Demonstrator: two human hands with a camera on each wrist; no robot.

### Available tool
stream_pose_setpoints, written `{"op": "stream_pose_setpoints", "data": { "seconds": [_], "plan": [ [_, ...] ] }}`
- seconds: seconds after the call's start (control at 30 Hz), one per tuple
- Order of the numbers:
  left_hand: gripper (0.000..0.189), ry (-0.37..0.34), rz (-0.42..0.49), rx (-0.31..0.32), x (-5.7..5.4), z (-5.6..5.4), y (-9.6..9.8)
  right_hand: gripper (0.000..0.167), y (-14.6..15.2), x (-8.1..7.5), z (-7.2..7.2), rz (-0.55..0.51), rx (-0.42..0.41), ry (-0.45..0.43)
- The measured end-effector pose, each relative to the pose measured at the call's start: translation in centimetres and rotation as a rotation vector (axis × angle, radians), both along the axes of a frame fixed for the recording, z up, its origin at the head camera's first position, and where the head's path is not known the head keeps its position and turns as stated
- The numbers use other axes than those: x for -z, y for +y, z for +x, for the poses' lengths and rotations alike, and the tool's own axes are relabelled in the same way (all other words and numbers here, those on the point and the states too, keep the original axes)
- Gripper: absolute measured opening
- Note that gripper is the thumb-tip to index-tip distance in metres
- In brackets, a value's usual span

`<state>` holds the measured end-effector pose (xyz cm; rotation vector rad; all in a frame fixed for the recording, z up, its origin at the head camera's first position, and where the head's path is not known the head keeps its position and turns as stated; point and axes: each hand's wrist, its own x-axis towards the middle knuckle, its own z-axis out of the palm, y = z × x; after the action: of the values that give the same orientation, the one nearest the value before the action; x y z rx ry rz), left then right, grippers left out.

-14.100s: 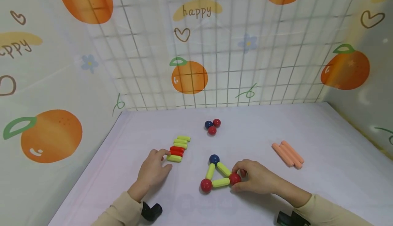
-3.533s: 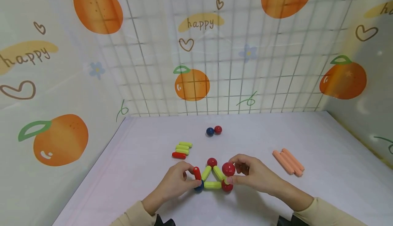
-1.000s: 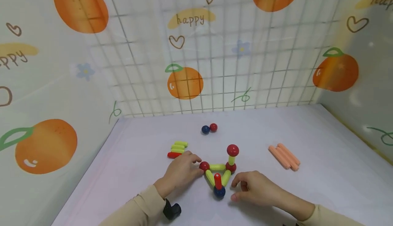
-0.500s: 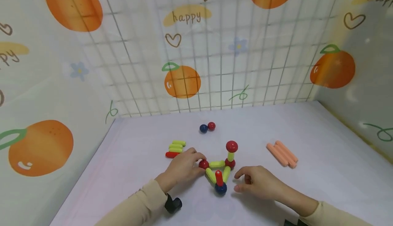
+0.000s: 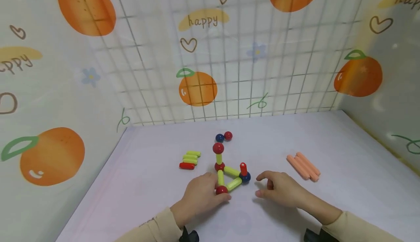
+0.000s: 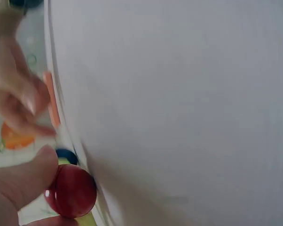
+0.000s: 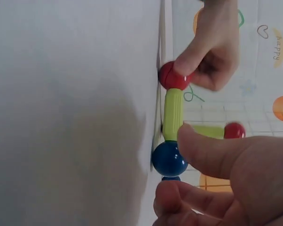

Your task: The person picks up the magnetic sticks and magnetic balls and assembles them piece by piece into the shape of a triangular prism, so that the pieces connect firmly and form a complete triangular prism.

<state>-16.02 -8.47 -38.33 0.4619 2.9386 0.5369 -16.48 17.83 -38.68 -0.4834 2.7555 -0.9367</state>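
A triangle of yellow-green magnetic sticks [image 5: 233,184] with balls at its corners lies on the table. With thumb and fingers my left hand [image 5: 201,196] grips its near red ball [image 5: 221,190]; the left wrist view shows that red ball [image 6: 75,192] close up. At the right corner, a blue ball [image 5: 245,178] bears an upright red stick [image 5: 243,168]. From the rear corner's red ball rises a yellow-green stick [image 5: 219,159] topped by another red ball [image 5: 218,148]. My right hand [image 5: 283,189], fingers loosely bent, hovers just right of the blue ball, holding nothing.
Left of the triangle lie several short yellow-green sticks [image 5: 190,161] and one red stick [image 5: 187,166]. Behind it sit a loose blue ball [image 5: 220,138] and red ball [image 5: 228,135]. Several orange sticks [image 5: 303,166] lie at the right. A patterned curtain [image 5: 157,70] closes off the back.
Over fourteen seconds, the flat triangle gained an upright red stick and a yellow-green post with a red ball. Just now my left hand turned it counterclockwise, bringing the blue corner from front to right.
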Motion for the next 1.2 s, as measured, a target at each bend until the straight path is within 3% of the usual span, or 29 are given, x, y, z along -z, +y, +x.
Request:
{"op": "stream_pose_setpoints", "data": {
  "seconds": [0.17,0.37,0.53,0.63,0.7,0.77,0.87,0.93,1.03,1.2],
  "plan": [
    [0.032,-0.012,0.004,0.052,-0.2,1.5,0.8,0.045,-0.4,-0.4,-2.9,0.039,0.069,-0.038],
    [0.032,0.041,-0.002,0.153,0.0,1.4,0.5,0.045,-1.6,-0.5,-9.8,-0.016,0.061,0.000],
    [0.033,0.000,0.032,0.148,0.3,1.0,0.2,0.051,-3.8,0.2,-14.6,-0.098,0.050,0.018],
    [0.032,-0.050,0.088,0.108,0.0,0.4,-0.6,0.057,-4.9,0.3,-16.5,-0.095,0.060,0.013],
    [0.032,-0.046,0.133,0.058,-0.3,-0.3,-1.7,0.060,-5.3,0.3,-17.6,-0.078,0.061,0.009],
    [0.031,0.006,0.144,-0.014,-0.6,-1.2,-3.1,0.063,-5.6,0.4,-18.4,-0.054,0.062,0.003],
    [0.032,0.118,0.091,-0.126,-0.8,-2.7,-5.4,0.064,-5.9,0.5,-19.2,-0.026,0.053,-0.010],
    [0.034,0.154,0.047,-0.184,-0.7,-3.5,-6.8,0.063,-6.1,0.6,-19.6,-0.015,0.046,-0.014],
    [0.038,0.136,0.007,-0.220,-0.4,-4.5,-8.2,0.061,-6.5,0.8,-20.0,-0.002,0.042,-0.013],
    [0.036,0.125,-0.016,-0.223,0.5,-5.3,-9.2,0.057,-7.3,1.5,-20.9,0.042,0.019,0.044]
  ]
}}
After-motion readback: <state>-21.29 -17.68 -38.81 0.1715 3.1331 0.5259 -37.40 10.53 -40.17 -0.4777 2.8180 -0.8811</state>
